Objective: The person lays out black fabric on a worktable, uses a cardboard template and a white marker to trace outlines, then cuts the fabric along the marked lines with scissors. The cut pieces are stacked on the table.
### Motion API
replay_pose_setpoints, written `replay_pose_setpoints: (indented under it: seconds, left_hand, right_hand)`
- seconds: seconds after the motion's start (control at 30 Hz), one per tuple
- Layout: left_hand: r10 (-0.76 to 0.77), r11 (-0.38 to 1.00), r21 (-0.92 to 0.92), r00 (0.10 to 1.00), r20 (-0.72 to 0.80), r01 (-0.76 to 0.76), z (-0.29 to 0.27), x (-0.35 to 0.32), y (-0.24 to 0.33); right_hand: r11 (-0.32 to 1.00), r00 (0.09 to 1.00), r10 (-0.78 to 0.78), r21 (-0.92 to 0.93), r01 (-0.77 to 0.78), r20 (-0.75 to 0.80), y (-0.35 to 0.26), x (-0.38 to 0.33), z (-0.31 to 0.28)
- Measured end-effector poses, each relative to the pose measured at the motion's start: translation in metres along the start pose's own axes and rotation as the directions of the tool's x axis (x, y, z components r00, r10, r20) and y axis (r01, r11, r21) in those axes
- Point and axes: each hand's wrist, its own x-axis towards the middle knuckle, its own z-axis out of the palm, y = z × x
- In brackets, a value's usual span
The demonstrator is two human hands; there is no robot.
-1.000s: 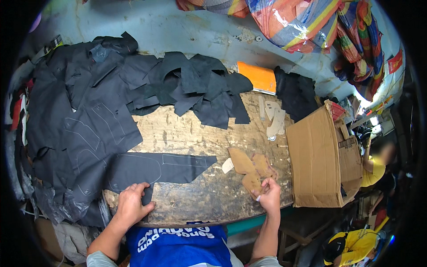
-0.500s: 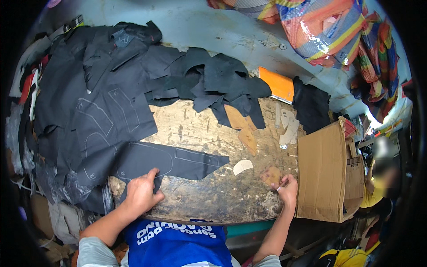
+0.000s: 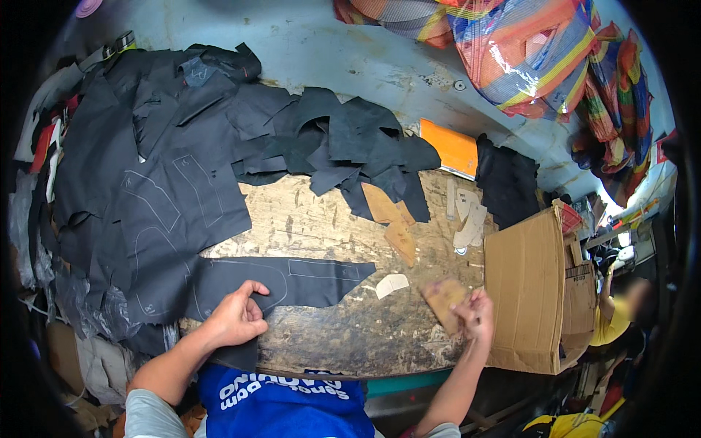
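Note:
My left hand [image 3: 237,315] rests on the near edge of a black leather-like sheet [image 3: 321,281], thumb and index finger apart, the other fingers loosely curled. Pale outlines of shapes are drawn on this sheet and on the larger black sheet [image 3: 146,212] at the left. Between the thumb and fingers of my right hand [image 3: 476,315] is a tan pattern piece [image 3: 442,301], tilted and slightly blurred, at the right of the table. A small cream pattern piece [image 3: 393,286] lies between my two hands.
Black scraps [image 3: 343,139] are heaped along the back of the worn wooden table [image 3: 292,215]. Brown pattern pieces [image 3: 391,212], pale pattern pieces [image 3: 471,219] and an orange-covered booklet [image 3: 449,148] lie further right. A cardboard box [image 3: 522,285] borders the right side; beyond it is a person in yellow [image 3: 613,321].
My right hand has turned and raised the tan piece, which shows more of its face. My left index finger has curled in from its outstretched pose. The view has shifted slightly.

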Motion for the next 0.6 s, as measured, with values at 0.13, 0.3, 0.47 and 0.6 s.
replay_pose_setpoints:
  seconds: [0.13,0.3,0.47,0.6]
  left_hand:
    - [0.038,0.855,-0.515,0.997,-0.068,-0.068,0.016,0.015,0.001]
    - [0.234,0.957,-0.137,0.961,-0.149,-0.254,0.050,0.039,0.019]
    - [0.441,0.637,0.717,0.897,-0.038,-0.283,0.081,0.028,0.014]
    - [0.478,0.527,0.803,0.878,-0.009,-0.279,0.086,0.023,0.002]
  right_hand:
    - [0.973,0.946,-0.217,-0.135,0.188,-0.242,-0.050,0.057,-0.002]
    - [0.766,0.908,-0.398,-0.496,0.409,0.133,-0.063,0.042,0.064]
    - [0.572,0.737,-0.419,-0.477,0.667,0.530,-0.034,0.002,0.113]
    - [0.641,0.855,-0.286,-0.576,0.507,0.433,-0.035,-0.004,0.111]
